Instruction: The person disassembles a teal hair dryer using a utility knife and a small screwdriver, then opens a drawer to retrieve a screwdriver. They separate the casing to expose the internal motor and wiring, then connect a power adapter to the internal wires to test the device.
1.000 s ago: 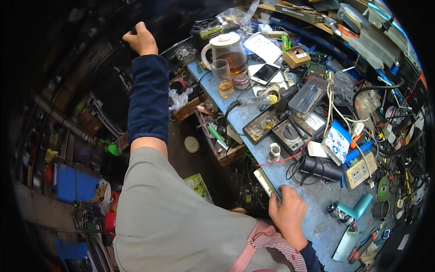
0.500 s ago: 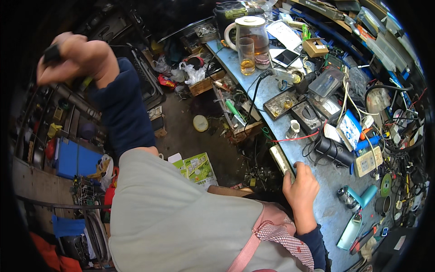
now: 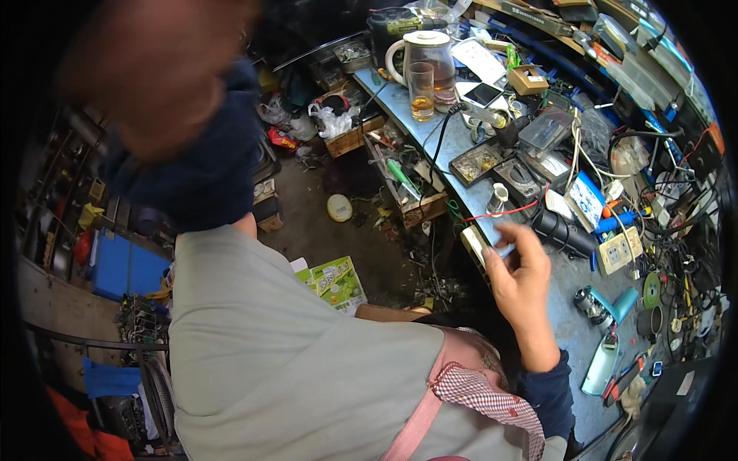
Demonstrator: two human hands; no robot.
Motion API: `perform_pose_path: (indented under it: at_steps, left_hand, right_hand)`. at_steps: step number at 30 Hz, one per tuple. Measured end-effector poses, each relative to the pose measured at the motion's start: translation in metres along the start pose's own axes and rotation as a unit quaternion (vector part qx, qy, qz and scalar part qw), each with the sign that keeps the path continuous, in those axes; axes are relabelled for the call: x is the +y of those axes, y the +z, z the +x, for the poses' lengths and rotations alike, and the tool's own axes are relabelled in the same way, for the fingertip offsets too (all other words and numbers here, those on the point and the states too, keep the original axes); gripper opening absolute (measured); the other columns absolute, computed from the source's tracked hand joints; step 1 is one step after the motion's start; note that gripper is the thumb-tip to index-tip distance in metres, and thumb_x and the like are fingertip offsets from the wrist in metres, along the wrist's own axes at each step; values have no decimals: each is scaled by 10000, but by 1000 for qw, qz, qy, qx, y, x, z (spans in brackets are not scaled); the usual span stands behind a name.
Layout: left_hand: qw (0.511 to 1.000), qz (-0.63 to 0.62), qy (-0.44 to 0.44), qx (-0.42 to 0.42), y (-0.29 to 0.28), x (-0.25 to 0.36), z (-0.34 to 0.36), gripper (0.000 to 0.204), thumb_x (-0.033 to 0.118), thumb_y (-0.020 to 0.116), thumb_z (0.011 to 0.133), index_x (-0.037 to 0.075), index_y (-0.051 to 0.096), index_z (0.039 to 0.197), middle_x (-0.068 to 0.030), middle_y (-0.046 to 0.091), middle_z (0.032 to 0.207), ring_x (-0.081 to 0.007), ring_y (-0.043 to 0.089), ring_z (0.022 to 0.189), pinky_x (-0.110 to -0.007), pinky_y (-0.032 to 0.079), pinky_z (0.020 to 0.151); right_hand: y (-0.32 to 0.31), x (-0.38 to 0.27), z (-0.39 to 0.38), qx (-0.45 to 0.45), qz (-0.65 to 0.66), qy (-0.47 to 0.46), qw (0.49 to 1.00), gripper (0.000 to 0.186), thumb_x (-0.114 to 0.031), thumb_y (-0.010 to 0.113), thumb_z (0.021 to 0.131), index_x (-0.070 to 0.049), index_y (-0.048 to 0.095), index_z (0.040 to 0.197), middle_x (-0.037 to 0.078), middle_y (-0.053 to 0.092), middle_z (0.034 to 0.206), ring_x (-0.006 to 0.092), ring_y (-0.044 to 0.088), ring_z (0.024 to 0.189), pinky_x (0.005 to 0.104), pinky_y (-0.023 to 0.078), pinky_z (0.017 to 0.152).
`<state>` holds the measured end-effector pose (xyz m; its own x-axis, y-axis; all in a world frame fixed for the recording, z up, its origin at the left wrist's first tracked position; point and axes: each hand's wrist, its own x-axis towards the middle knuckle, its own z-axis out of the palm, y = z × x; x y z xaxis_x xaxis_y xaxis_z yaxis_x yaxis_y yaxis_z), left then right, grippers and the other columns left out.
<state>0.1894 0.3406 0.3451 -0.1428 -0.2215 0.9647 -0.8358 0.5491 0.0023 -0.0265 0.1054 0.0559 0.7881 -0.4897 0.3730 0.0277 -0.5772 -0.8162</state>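
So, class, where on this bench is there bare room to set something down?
The largest bare patch of bench lies between the right hand, the black cylinder and the teal tube. A smaller patch lies between the glass and the tray, crossed by a cable. Around the meter, clear box and phone it is crowded.

Observed a blue-grey bench (image 3: 565,323). Found at its far end a jug (image 3: 427,61) and a glass (image 3: 421,92), side by side, holding amber liquid. Noted nearer: a tray (image 3: 475,163) beside a multimeter (image 3: 516,181), a small pale pot (image 3: 498,198) by the edge, a black cylinder (image 3: 565,233). Logged toward the near end a teal device (image 3: 613,305) and a teal shell (image 3: 601,366). Saw on the floor (image 3: 296,227) a pale disc (image 3: 339,207) and green packaging (image 3: 337,283).
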Motion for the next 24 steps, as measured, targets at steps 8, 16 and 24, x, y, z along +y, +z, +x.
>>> perform_pose_path:
  at_steps: [8,16,24]
  left_hand:
    - [813,-193,-437,-333,129,-18,-54,439,434,642,1146,69,611,1388,34,670,1002,2,564,729,-184,441,596]
    - [666,-308,-622,-272,172,-38,-124,848,717,374,1132,32,448,1625,-34,638,964,-115,601,750,-267,502,620]
    - [832,-230,-450,-230,189,-34,-194,962,348,713,1055,34,124,1748,-191,439,1621,-218,686,1037,-370,608,856]
  right_hand:
    - [6,-87,39,-38,537,-60,841,940,48,734,987,-96,187,1738,190,509,1488,252,730,1116,363,642,901]
    - [-1,-26,41,12,496,46,867,591,-112,690,1082,-23,451,1614,89,670,1192,133,716,860,239,557,659]
    - [19,4,41,118,542,72,829,283,-213,581,1144,-4,624,1330,120,766,1148,215,743,967,340,579,916]
